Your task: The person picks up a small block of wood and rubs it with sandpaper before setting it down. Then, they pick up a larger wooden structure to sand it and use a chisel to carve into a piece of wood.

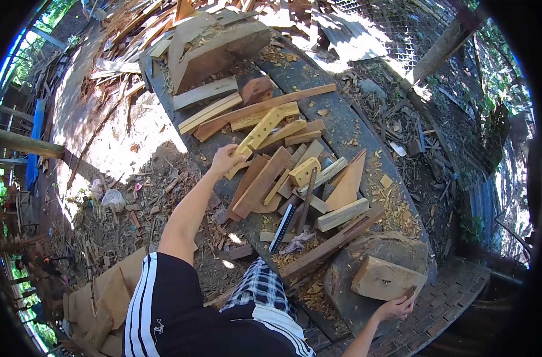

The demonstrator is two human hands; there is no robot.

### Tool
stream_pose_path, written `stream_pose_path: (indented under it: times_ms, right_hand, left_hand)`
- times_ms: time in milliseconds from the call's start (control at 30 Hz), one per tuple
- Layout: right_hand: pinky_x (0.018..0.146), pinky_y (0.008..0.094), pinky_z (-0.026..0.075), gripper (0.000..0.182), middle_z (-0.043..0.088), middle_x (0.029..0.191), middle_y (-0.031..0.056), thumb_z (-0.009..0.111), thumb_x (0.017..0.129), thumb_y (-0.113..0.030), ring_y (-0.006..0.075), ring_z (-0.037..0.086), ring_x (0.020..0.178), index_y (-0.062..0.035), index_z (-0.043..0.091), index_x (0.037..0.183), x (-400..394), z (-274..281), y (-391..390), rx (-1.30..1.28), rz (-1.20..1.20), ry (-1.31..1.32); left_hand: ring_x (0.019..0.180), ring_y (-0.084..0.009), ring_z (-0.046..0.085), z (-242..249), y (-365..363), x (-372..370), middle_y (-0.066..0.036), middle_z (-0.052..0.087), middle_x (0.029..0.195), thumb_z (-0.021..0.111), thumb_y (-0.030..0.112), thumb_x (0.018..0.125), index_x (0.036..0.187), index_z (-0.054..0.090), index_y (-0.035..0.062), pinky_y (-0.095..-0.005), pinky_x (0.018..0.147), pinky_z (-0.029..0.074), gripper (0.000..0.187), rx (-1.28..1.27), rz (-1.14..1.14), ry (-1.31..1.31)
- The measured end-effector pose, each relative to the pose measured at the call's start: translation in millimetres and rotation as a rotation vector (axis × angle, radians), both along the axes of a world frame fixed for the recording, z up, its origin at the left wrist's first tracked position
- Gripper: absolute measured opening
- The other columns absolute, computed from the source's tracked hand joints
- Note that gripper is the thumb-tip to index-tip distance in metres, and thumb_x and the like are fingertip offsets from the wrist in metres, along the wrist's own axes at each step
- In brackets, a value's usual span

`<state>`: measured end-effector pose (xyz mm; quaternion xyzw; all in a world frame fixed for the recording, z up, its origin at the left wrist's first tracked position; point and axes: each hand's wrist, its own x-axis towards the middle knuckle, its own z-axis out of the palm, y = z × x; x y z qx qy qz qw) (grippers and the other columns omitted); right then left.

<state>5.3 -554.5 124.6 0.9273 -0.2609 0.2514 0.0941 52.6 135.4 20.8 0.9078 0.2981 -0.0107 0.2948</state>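
My left hand [225, 159] is closed around the near end of a long yellow wooden piece with a row of drilled holes [260, 134]. This piece lies tilted over the pile of wood on the workbench. At the lower right, my right hand [394, 307] grips the corner of a thick wooden block [385, 278], its fingers partly hidden at the edge. The block rests on a round wood stump [348, 268]. Between my hands are a smaller yellow block with holes [305, 171], a dark hammer-like bar [307, 199] and a black-and-white ruler-like strip [282, 228].
Wood offcuts and planks cover the dark workbench [342, 128], with shavings [396, 205] along its right side. A large angled timber [220, 55] stands at the far end. Scrap wood [128, 74] and plastic bags [113, 200] litter the ground on the left.
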Motion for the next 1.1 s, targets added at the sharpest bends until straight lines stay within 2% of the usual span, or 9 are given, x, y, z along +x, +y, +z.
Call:
stream_pose_path:
  times_ms: [67,100,200,333,767,867,933,967,1100]
  right_hand:
    - [0.087,0.0441,0.045,0.035,0.059,0.119,0.0107,0.053,0.099,-0.024,0.0312,0.058,0.101,-0.0164,0.058,0.133,-2.9,-4.0,-1.3,-0.027,0.013,0.002]
    - [0.088,0.0442,0.045,0.035,0.059,0.119,0.0113,0.053,0.099,-0.024,0.0321,0.058,0.102,-0.0158,0.058,0.132,-3.3,-2.1,1.4,-0.003,0.025,-0.010]
    - [0.089,0.0449,0.044,0.034,0.058,0.119,0.0132,0.053,0.098,-0.023,0.0342,0.056,0.104,-0.0139,0.059,0.131,-0.9,3.7,9.8,0.043,0.032,-0.036]
    - [0.093,0.0459,0.042,0.036,0.058,0.120,0.0145,0.053,0.098,-0.025,0.0322,0.056,0.109,-0.0140,0.057,0.132,3.2,4.8,14.3,0.059,0.028,-0.017]
    - [0.089,0.0453,0.042,0.034,0.057,0.116,0.0108,0.053,0.098,-0.021,0.0305,0.056,0.103,-0.0193,0.060,0.130,0.6,11.4,25.4,0.125,0.077,-0.091]
    - [0.089,0.0449,0.042,0.033,0.056,0.116,0.0104,0.053,0.098,-0.021,0.0308,0.056,0.102,-0.0187,0.060,0.130,-1.8,11.8,25.1,0.109,0.043,-0.069]
    - [0.087,0.0450,0.042,0.032,0.057,0.115,0.0098,0.053,0.098,-0.021,0.0311,0.055,0.100,-0.0183,0.061,0.129,-0.4,10.0,25.0,0.122,0.095,-0.101]
    - [0.086,0.0444,0.043,0.033,0.057,0.115,0.0091,0.052,0.098,-0.021,0.0310,0.055,0.099,-0.0186,0.061,0.129,-0.3,11.8,27.1,0.144,0.078,-0.091]
    - [0.087,0.0445,0.043,0.033,0.056,0.115,0.0088,0.052,0.098,-0.021,0.0311,0.054,0.100,-0.0184,0.061,0.129,0.5,16.4,31.3,0.163,0.077,-0.103]
  left_hand:
    - [0.095,-0.0201,0.067,-3.5,-15.0,-16.3,-0.006,0.069,0.109,0.073,0.019,0.085,0.130,0.060,0.0088,-0.0323,0.085,0.053,0.048,-0.867,0.215,-0.260]
    - [0.092,-0.0101,0.064,-0.5,-22.9,-22.7,0.002,0.067,0.108,0.068,0.021,0.092,0.135,0.056,0.0097,-0.0276,0.081,0.053,0.046,-0.947,0.256,-0.227]
    - [0.091,-0.0094,0.064,24.4,-52.6,-41.0,0.001,0.067,0.108,0.070,0.025,0.091,0.134,0.057,0.0095,-0.0276,0.078,0.054,0.047,-1.329,0.402,-0.232]
    - [0.088,-0.0085,0.064,25.9,-78.6,-53.1,0.003,0.067,0.107,0.071,0.026,0.090,0.134,0.057,0.0108,-0.0272,0.073,0.055,0.048,-1.422,0.450,-0.245]
    - [0.095,-0.0087,0.064,0.3,-92.6,2.1,-0.003,0.067,0.114,0.072,0.022,0.089,0.129,0.061,0.0068,-0.0255,0.078,0.052,0.044,-0.962,0.195,-0.081]
    - [0.096,-0.0167,0.061,-2.3,-114.7,6.9,-0.006,0.065,0.108,0.074,0.023,0.084,0.126,0.061,0.0063,-0.0319,0.083,0.049,0.047,-0.853,0.207,-0.053]
    - [0.105,-0.0289,0.053,13.0,-147.9,12.9,-0.011,0.057,0.110,0.072,0.020,0.080,0.126,0.060,0.0099,-0.0426,0.091,0.044,0.049,0.267,0.151,-0.167]
    - [0.108,-0.0365,0.045,26.1,-164.8,19.6,-0.014,0.049,0.109,0.070,0.019,0.078,0.126,0.058,0.0136,-0.0492,0.095,0.038,0.049,0.255,0.049,-0.307]
    - [0.111,-0.0338,0.047,48.0,-240.4,50.0,-0.013,0.054,0.110,0.069,0.018,0.079,0.118,0.063,0.0133,-0.0465,0.095,0.038,0.040,0.061,-0.499,-0.392]
